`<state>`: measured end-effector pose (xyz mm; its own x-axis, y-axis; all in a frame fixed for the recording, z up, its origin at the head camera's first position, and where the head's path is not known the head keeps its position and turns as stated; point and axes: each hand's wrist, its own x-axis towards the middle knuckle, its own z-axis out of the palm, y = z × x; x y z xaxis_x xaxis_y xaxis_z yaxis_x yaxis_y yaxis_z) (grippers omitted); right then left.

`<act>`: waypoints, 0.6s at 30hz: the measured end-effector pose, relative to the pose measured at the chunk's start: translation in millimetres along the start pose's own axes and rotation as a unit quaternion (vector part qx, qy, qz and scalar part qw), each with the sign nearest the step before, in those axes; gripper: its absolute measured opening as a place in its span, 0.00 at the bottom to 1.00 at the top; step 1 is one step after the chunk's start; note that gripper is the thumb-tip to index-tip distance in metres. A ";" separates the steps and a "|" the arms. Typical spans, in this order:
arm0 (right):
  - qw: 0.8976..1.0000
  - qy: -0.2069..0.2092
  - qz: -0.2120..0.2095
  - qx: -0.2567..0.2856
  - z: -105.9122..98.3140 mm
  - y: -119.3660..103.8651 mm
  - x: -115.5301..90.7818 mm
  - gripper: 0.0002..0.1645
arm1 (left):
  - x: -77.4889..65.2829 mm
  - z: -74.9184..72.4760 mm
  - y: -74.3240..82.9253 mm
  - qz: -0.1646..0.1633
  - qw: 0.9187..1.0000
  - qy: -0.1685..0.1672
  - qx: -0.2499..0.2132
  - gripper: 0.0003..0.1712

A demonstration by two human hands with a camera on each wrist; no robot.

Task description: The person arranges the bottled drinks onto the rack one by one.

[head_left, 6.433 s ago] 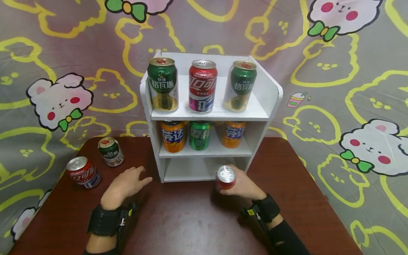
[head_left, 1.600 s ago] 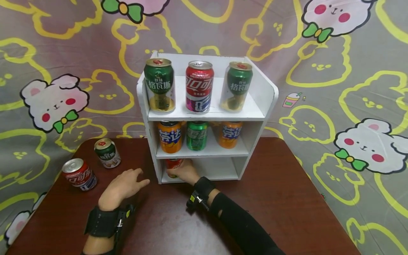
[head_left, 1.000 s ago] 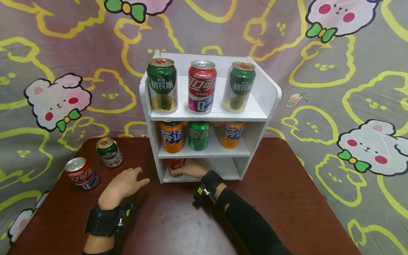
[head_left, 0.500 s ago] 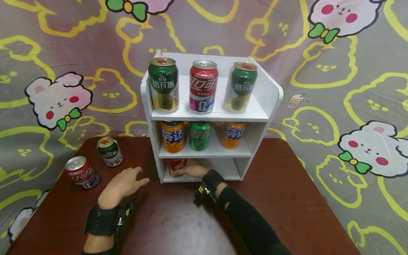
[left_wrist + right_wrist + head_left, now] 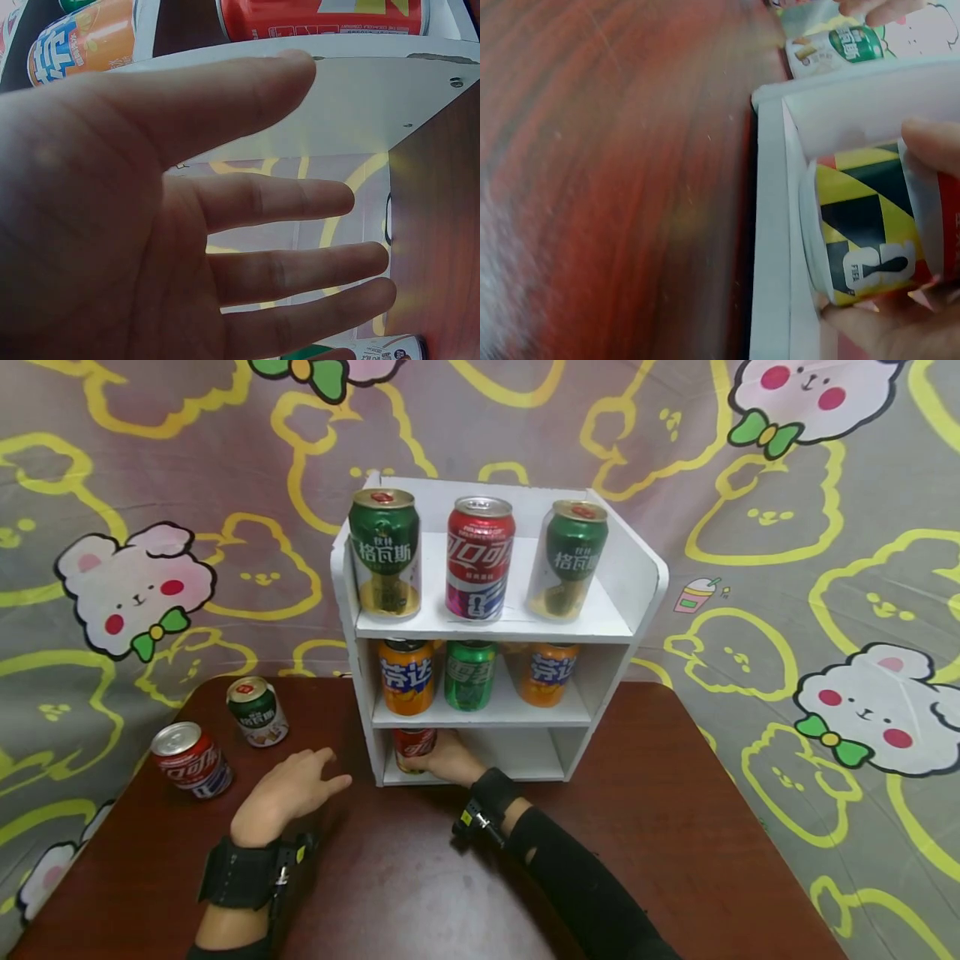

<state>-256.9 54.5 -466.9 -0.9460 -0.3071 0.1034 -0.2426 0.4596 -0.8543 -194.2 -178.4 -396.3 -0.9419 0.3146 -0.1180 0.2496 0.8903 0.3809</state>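
Observation:
My right hand (image 5: 452,758) grips a red cola can (image 5: 414,745) inside the left end of the bottom shelf. In the right wrist view the can's yellow-and-black checked lower part (image 5: 862,210) shows, with the thumb on one side and fingers on the other. The can stands upright, its top partly hidden under the middle shelf. My left hand (image 5: 288,789) holds nothing; it hovers over the table, left of the white shelf unit (image 5: 495,631). In the left wrist view its fingers (image 5: 281,199) are extended and spread.
On the top shelf are two green-and-gold cans (image 5: 385,556) around a red cola can (image 5: 480,560). The middle shelf bears two orange soda cans (image 5: 407,678) and a green can (image 5: 470,677). Another red cola can (image 5: 192,762) and a green-and-white can (image 5: 257,714) stand on the table's left.
Since the oldest frame, my right hand has carried the red cola can from in front of the shelf's right side into the bottom shelf's left end. The left hand stays put.

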 end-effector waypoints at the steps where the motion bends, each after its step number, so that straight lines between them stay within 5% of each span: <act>1: 1.000 0.009 0.003 -0.004 1.2 -1.5 -1.0 0.35 | 0.0 -0.2 0.2 0.000 1.000 0.000 0.000 0.38; 13: 0.994 0.094 0.034 -0.049 14.6 -8.3 -4.6 0.32 | -0.6 -1.6 1.2 0.000 1.000 -0.005 -0.001 0.38; 18: 0.995 0.087 0.039 -0.038 13.8 -9.0 -4.3 0.35 | -0.9 -2.0 0.3 0.002 1.000 -0.006 -0.001 0.37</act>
<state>-247.7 40.2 -466.7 -0.9839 -0.1227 0.1297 -0.1758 0.5404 -0.8228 -193.8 -179.1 -394.3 -0.9384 0.3215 -0.1271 0.2525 0.8885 0.3831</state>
